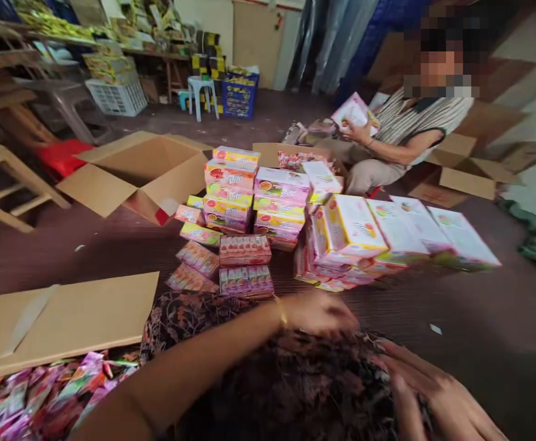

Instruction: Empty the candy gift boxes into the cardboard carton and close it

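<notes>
My left hand [317,312] reaches across my lap, smeared by motion, resting on the dark patterned cloth [295,380] over my knees; its fingers are too blurred to read. At the lower right my right hand [433,398] lies on the same cloth, fingers stretched flat, holding nothing. Just beyond my hands, small packs of pink sachets [244,264] lie on the floor. Behind them stand stacks of pink and yellow boxes [253,190] and a leaning row of boxes [387,236].
A carton of loose sachets [38,395] with its flap [65,318] up sits at my left. An open empty carton [139,174] lies further back. Across from me a seated person [405,141] holds a pink box [354,113]. Wooden stools, shelves and crates line the back.
</notes>
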A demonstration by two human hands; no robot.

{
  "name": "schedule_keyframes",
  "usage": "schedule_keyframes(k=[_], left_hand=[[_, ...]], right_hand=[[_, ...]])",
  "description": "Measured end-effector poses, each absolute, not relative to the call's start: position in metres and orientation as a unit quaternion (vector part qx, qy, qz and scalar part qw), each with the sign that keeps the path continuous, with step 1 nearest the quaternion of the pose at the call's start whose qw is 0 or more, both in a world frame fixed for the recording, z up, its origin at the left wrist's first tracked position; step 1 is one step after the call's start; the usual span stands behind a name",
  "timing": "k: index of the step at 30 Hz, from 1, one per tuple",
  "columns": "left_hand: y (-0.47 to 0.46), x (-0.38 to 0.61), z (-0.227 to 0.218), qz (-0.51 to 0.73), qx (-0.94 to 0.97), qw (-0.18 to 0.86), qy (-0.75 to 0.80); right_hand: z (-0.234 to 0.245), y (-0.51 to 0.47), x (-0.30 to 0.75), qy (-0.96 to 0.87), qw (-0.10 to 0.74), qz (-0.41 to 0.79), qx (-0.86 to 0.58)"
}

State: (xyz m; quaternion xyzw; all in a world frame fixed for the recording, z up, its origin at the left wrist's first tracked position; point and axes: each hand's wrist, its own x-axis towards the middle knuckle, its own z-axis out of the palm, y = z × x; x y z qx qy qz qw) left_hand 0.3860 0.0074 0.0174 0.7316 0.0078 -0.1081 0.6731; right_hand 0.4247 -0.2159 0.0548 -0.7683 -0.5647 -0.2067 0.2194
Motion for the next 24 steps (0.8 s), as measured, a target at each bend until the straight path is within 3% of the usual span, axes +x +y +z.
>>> schedule_keyframes(k=[2, 6, 11, 14, 18, 21, 24], left_hand=[[0.094, 0.370, -0.013, -0.096, 0.854, 0.471, 0.200], [0.223, 0.359, -0.095, -0.109, 0.880, 0.318, 0.336], [0.270, 0.399, -0.195, -0.187, 0.935, 0.179, 0.243], [0.277, 0.433, -0.221, -0.207, 0.950, 0.118, 0.199], [0.294, 0.452, -0.214, -0.177, 0.944, 0.153, 0.234], [0.302, 0.440, -0.190, -0.162, 0.891, 0.314, 0.284], [0.292, 0.409, -0.149, -0.059, 0.808, 0.508, 0.294]], right_hand=[[0.040, -0.166, 0.436, -0.592, 0.219, -0.172, -0.757], [-0.015, -0.077, 0.474, -0.610, 0.204, -0.102, -0.759], [-0.084, -0.016, 0.499, -0.583, 0.147, 0.040, -0.798], [-0.094, 0.000, 0.492, -0.569, 0.126, 0.144, -0.799], [-0.088, 0.012, 0.484, -0.534, 0.106, 0.241, -0.803], [-0.091, 0.016, 0.483, -0.491, 0.136, 0.268, -0.818], [-0.101, 0.019, 0.479, -0.408, 0.268, 0.273, -0.829]])
